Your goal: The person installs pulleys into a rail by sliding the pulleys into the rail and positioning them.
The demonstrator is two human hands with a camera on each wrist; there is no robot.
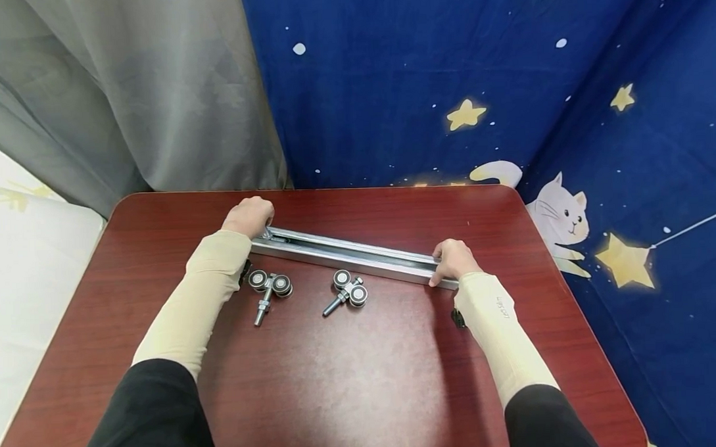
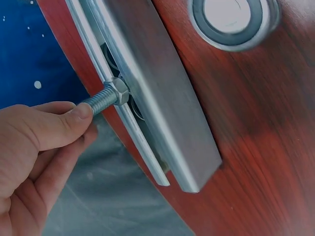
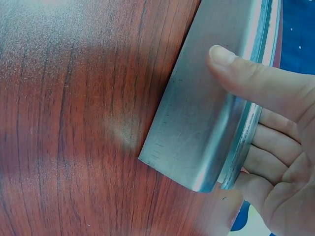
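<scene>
A silver metal channel rail lies slantwise on the table, its slot facing up. My left hand is at the rail's left end. In the left wrist view, thumb and fingers pinch a threaded bolt with a hex nut. The bolt stands out of the slot, and dark roller wheels show inside the channel beneath it. My right hand grips the rail near its right end, thumb on the near side wall and fingers round the far side.
Two roller trolleys lie on the table in front of the rail: one by the left forearm, another nearer the middle, their bolts pointing toward me. The reddish-brown table backs onto a grey curtain and a blue star-patterned curtain.
</scene>
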